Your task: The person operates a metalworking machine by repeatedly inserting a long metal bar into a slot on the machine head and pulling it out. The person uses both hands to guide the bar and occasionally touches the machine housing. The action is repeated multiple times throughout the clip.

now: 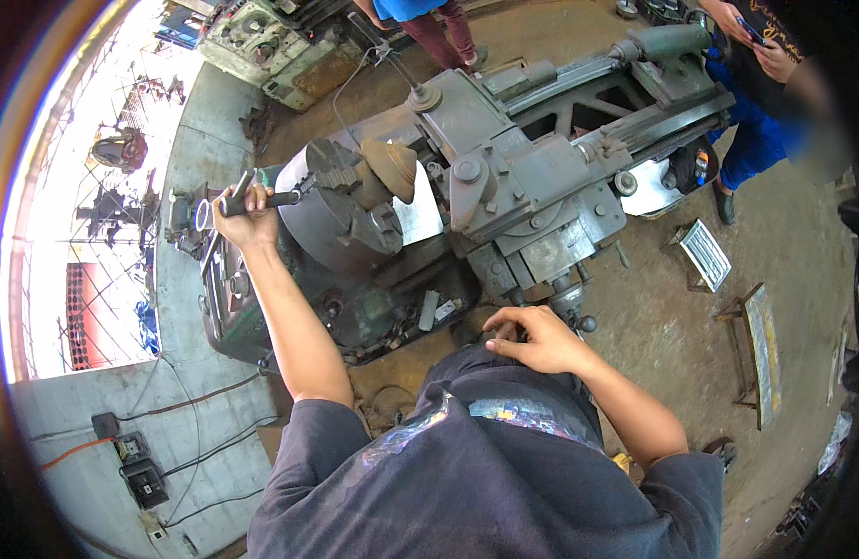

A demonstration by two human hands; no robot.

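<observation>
My left hand [251,222] is wrapped round a dark T-handled chuck key [284,198]. The key's end meets the side of a large grey lathe chuck [329,224]. A rusty, flared round metal piece [390,171] sits at the chuck's jaws [336,177]. Down by my waist, in front of the lathe, my right hand [539,337] hangs with thumb and fingers apart, holding nothing that I can see. The carriage handle with a round knob [588,323] is close beyond it.
The lathe bed [625,126] runs to the upper right. A white sheet [418,210] lies behind the chuck. Someone holding a phone [751,33] stands at the far right, another person [439,23] at the back. A bench [760,354] stands at right; cables [201,401] cross the left wall.
</observation>
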